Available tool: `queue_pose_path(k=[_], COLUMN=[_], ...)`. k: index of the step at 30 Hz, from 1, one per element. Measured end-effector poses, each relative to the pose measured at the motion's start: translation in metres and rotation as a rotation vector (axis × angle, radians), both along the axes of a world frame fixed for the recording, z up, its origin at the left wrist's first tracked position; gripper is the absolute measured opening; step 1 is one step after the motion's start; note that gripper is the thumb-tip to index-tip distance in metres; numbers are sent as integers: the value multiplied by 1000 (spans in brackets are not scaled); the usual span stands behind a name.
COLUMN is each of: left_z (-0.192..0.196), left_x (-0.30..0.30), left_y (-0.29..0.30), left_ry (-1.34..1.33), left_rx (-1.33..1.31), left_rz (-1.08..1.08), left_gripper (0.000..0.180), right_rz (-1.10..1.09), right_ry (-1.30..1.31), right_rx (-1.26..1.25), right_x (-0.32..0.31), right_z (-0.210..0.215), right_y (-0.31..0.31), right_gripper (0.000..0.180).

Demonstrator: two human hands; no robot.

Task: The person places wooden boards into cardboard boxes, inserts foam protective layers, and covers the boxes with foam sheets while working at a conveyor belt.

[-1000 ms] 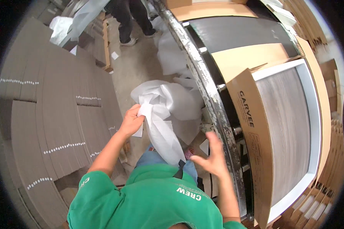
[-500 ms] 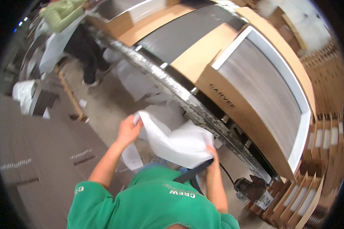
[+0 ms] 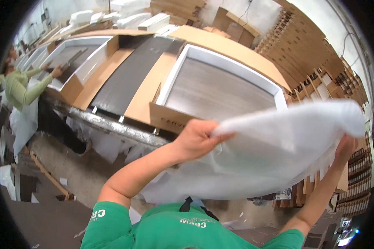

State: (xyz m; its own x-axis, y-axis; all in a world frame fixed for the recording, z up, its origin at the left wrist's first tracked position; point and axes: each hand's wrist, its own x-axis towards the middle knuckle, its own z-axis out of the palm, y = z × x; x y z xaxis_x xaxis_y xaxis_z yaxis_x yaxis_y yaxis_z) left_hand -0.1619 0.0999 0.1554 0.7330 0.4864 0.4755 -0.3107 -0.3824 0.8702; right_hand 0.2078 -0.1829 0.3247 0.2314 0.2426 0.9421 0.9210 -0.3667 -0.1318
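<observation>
My left hand (image 3: 197, 139) pinches 1 edge of the white foam sheet (image 3: 274, 153); my right hand (image 3: 345, 148) grips the far edge. The sheet hangs spread just before the open carton (image 3: 170, 118). Spreading step, I judge; next calls for lowering it flat over the grey panel (image 3: 218, 91)

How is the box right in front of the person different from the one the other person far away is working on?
The near cardboard box holds a pale grey wood-grain panel framed by white foam; nobody touches it. The far cardboard box also has white edging, but another person's hand rests inside it. Both lie open and flat on the long line.
</observation>
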Motion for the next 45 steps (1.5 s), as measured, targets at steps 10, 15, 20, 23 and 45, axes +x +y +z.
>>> queue_pose_path(k=[10, 15, 20, 23, 45], left_z=[33, 41, -59, -126, -198], left_x=[121, 183, 234, 257, 359], left_y=[126, 179, 220, 230, 226], left_ry=[75, 431, 838, 1099, 803], left_rx=[179, 478, 523, 453, 1003], left_rz=[832, 1066, 986, 873, 95], left_gripper=[43, 52, 47, 45, 57], right_rz=[59, 348, 411, 453, 315], right_ry=[-101, 134, 273, 300, 310], right_rx=[-282, -254, -361, -512, -996], right_x=[134, 191, 241, 276, 197], right_z=[-41, -84, -198, -288, -396], right_y=[250, 345, 422, 441, 364], right_gripper=[53, 54, 57, 67, 49])
